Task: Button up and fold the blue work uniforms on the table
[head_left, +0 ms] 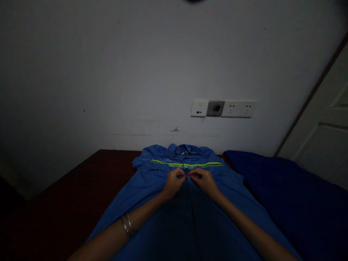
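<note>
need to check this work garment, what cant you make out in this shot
Head view:
What exactly the left hand and right hand pinch on the blue work garment: hidden by their fingers.
Chest lettering: too small and blurred.
Garment's lower end: cut off by the bottom edge.
Dark object: cut off by the top edge.

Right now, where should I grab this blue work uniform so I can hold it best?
Probably by the front opening of the blue work uniform, pinching it from the near side, as the left hand and right hand do. The uniform lies flat and face up, with its collar pointing away, so that middle edge is closest and easy to pinch.
</note>
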